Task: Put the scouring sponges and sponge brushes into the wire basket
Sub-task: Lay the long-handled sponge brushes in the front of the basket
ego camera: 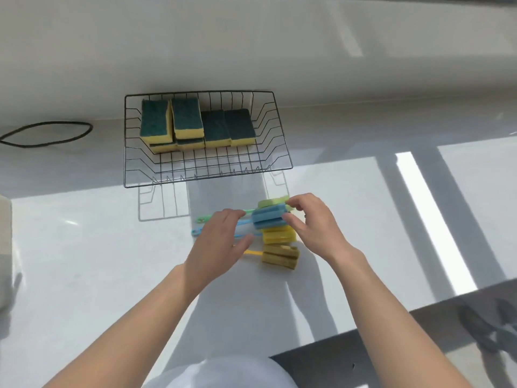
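A black wire basket (279, 161) stands at the back of the white counter with several green-and-yellow scouring sponges (186, 121) inside. In front of it lie several sponge brushes side by side: a green one (272, 202), a blue one (268, 218), a yellow one (279, 236) and a darker yellow one (279, 257). My right hand (310, 222) pinches the blue brush's sponge head between thumb and fingers. My left hand (221, 242) lies over the thin handles of the brushes; what it grips is hidden.
A black cord loop (46, 134) lies on the counter to the left of the basket. A white wall rises behind the basket. The counter's front edge runs at the lower right, with dark floor (391, 357) below it.
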Motion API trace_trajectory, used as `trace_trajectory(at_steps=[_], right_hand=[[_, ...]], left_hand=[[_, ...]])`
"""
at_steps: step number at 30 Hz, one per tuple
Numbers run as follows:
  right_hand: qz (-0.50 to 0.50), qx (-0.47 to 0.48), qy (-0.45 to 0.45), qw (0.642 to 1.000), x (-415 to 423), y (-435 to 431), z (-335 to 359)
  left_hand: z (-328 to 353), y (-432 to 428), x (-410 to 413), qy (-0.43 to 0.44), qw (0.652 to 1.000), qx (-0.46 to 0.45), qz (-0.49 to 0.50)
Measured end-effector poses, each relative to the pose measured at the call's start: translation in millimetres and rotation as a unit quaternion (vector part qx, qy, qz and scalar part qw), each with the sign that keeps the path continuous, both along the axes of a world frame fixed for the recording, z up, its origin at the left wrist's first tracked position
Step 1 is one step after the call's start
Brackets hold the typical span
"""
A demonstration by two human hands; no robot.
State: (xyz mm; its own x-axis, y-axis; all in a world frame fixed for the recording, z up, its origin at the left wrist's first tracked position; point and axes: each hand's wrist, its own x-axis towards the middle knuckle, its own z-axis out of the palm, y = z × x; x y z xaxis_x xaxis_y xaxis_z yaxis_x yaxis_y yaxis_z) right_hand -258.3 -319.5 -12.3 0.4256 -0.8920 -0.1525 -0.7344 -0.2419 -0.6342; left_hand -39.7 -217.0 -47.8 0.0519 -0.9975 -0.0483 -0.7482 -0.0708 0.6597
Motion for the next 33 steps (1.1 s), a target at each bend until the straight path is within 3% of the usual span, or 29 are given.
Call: trace_trajectory(at_steps=[6,14,25,33], right_hand=[[-0.025,0.017,-0.003,1.0,-32,43,-7],[0.018,0.083,0.057,0.995,-35,76,-33],[0.056,0.019,0.119,0.991,-23,69,-57],[0.079,0.141,0.045,0.986,-9,54,-31]], left_hand=[[-3,-33,-29,-0.009,0.998,0.044,-0.046],[0,-43,-35,-0.009,0.998,0.04,-0.043],[22,-14,8,0.009,1.0,0.02,0.014],[49,13,47,0.02,0.998,0.024,0.059]])
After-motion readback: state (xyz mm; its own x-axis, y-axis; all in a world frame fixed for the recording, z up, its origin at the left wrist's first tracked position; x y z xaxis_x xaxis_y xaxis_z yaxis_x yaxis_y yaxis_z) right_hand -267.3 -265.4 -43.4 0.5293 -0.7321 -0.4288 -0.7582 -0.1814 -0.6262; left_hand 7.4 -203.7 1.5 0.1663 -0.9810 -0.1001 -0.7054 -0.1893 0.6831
